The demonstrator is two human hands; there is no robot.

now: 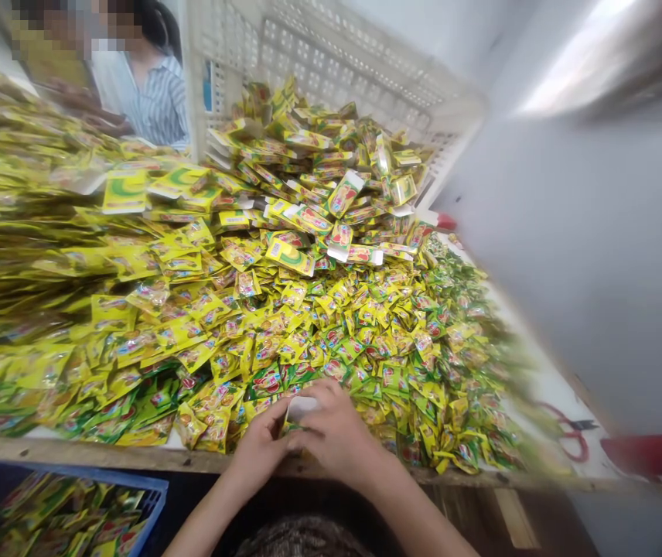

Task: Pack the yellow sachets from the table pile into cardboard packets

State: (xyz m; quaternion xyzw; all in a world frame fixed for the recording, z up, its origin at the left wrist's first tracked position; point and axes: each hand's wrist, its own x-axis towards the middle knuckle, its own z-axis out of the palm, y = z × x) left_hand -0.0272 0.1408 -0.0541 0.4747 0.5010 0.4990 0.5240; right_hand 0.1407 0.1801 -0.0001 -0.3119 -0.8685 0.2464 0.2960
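Close to the table's front edge, my left hand and my right hand meet around a small carton. Its pale flap shows between my fingers, while most of its body is covered by them. Both hands have their fingers closed about it. Just beyond them lies a broad heap of small yellow and green sachets. Further back, yellow printed cartons with white flaps spill down onto the sachets.
A white plastic crate, tipped toward me, holds many cartons. Red-handled scissors lie at the right by a red object. Below left stands a blue crate of packets. A person in a striped shirt is at the back left.
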